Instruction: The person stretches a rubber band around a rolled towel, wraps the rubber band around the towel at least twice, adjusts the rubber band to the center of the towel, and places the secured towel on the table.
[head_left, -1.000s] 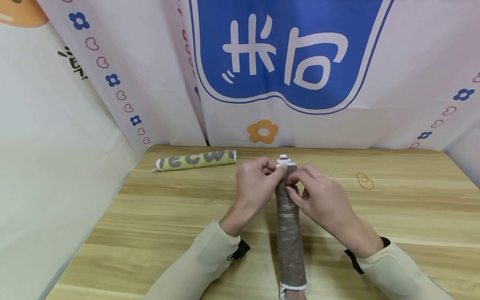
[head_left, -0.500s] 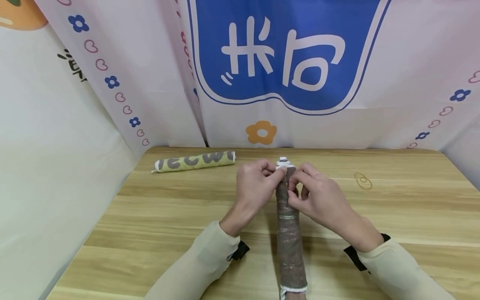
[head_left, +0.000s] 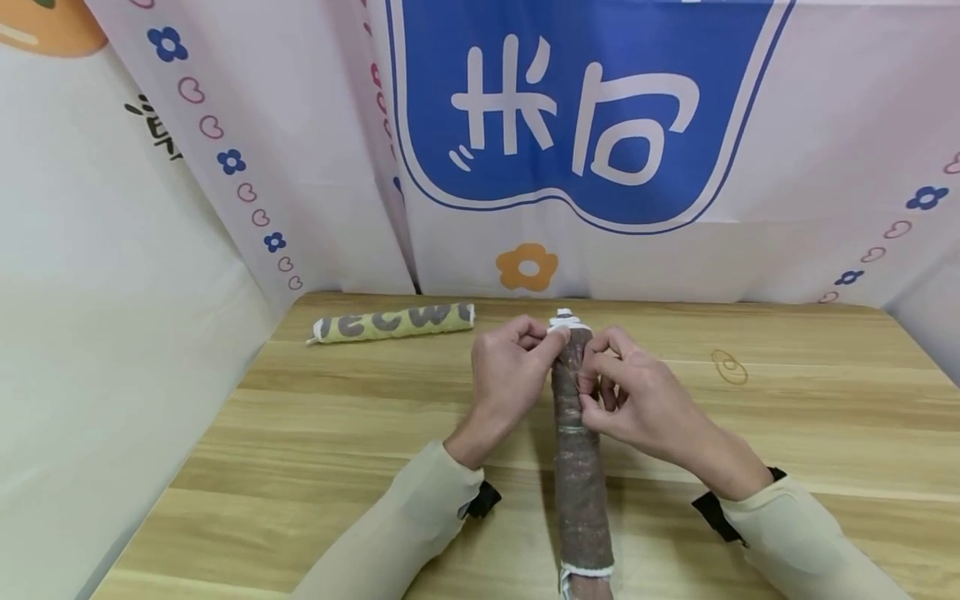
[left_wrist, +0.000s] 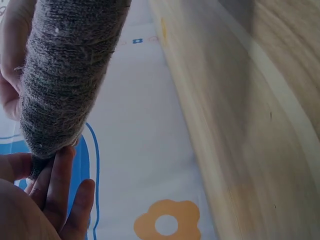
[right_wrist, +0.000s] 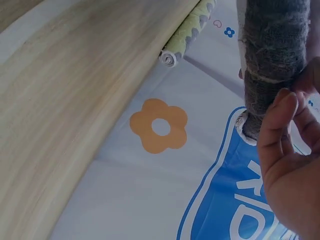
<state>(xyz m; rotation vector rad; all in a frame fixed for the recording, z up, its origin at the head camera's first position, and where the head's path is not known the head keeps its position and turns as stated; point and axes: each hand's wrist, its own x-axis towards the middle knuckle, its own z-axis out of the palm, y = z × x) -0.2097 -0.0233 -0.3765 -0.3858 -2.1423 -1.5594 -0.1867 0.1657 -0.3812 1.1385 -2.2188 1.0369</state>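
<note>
While left grip [head_left: 508, 367] pinches fuzzy, tapered brown roll [head_left: 581, 500] near tip, right grip [head_left: 639, 392] pinches side.

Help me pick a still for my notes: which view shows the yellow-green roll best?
The head view: the yellow-green roll shows end to end, lettering included. The right wrist view shows its coiled end closer, but the top edge crops it; the left wrist view misses it.

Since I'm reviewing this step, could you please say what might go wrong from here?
The brown roll might loosen if the left hand slips from its far end. The thin loose loop could be knocked by the right hand. The yellow roll, far back on the table, might roll if bumped.
</note>
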